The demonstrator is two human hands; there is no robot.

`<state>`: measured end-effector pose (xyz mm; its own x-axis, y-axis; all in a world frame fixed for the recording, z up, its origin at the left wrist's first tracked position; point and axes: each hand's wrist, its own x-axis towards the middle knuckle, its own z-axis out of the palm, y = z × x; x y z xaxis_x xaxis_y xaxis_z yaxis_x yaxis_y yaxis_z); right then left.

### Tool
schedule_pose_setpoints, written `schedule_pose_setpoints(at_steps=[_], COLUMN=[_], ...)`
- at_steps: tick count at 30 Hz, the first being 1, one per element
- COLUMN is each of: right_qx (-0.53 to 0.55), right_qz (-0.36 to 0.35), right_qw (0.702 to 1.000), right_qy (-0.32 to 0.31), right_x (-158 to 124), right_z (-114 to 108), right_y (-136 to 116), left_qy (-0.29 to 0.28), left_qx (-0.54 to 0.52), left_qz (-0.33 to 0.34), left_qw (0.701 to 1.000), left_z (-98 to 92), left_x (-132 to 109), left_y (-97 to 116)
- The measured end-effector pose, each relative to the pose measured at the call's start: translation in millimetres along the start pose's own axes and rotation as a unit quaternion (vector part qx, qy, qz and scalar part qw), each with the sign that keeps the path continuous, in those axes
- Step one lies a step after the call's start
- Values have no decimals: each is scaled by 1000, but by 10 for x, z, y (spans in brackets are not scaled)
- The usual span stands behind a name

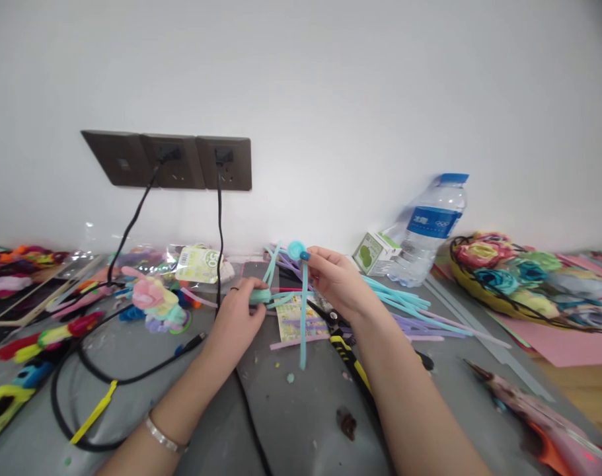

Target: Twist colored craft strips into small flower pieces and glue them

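Note:
My right hand (336, 279) pinches the coiled top end of a teal pipe cleaner (303, 317), which hangs straight down over the grey table (301, 423). To its left my left hand (237, 318) is closed on a small bundle of teal pipe cleaners (268, 296) lying sideways. A silver bracelet (164, 436) sits on my left wrist. More teal and purple pipe cleaners (410, 311) fan out on the table to the right of my right hand. Under my right forearm lie black and yellow cutters (347, 350).
Black cables (132, 377) run from wall sockets (182, 160) across the table. A water bottle (429, 231) and a small green box (373, 251) stand by the wall. A basket of fabric flowers (519, 277) is at right, colourful craft pieces (152, 297) at left, a glue gun (528, 410) at bottom right.

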<state>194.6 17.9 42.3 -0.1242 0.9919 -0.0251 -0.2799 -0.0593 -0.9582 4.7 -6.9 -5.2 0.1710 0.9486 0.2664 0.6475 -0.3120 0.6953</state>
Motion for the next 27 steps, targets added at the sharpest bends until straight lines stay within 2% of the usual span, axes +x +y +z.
schedule_pose_setpoints(at_steps=[2,5,11,13,17,18,23,27], right_qx=[6,12,11,16,23,24,32,31], right_qz=[7,22,55,56,54,52,43,39], right_qw=[1000,999,995,995,995,995,995,996], right_qy=[-14,-42,-79,-80,-83,-83,-83,-78], right_x=[-6,-11,-14,-13,-14,-15,-18,-17], right_z=[5,22,64,68,58,54,45,48], right_y=[-2,0,14,16,15,14,8,6], left_qy=[21,34,30,23,-21,-32,-46,-37], left_qx=[-88,-229,-319,-396,-562,-580,-631,-644], left_qz=[-2,0,-14,-53,-147,-161,-189,-190], left_qw=[996,973,947,916,814,798,751,741], left_z=[-12,-19,7,33,51,41,-20,-12], left_x=[22,34,13,13,24,28,39,38], left_y=[13,52,133,148,198,217,273,273])
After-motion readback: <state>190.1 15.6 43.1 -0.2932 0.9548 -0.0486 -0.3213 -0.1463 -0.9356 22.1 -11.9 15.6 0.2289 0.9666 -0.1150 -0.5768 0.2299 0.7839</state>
